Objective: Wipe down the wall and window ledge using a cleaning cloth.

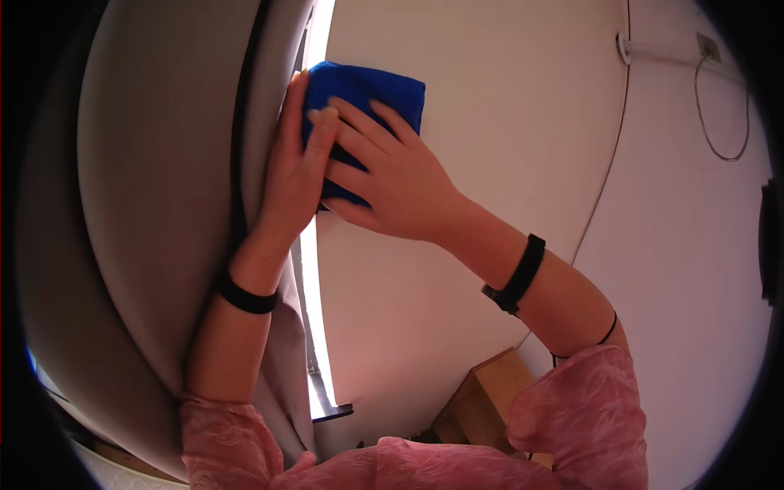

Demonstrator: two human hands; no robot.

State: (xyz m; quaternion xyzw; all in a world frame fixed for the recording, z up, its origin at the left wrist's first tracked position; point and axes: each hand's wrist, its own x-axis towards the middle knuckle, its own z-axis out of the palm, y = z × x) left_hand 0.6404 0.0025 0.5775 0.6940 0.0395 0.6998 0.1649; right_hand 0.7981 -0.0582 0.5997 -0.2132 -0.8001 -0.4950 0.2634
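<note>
A folded blue cloth [392, 82] lies flat against the pale wall, beside the bright window gap. My right hand [392, 177] is spread over it, fingers apart and pressing on its face. My left hand [300, 147] holds the cloth's left edge, with the thumb on the front and the fingers along the side next to the curtain. The grey curtain [165, 184] hangs at the left, touching my left forearm. Part of the cloth is hidden under both hands.
A bright narrow strip of window [317, 306] runs down between curtain and wall, ending at a dark sill [334, 413]. A wooden shelf unit [502, 392] stands low in the corner. At the upper right are a wall socket [708, 46] and a looped cable [723, 158].
</note>
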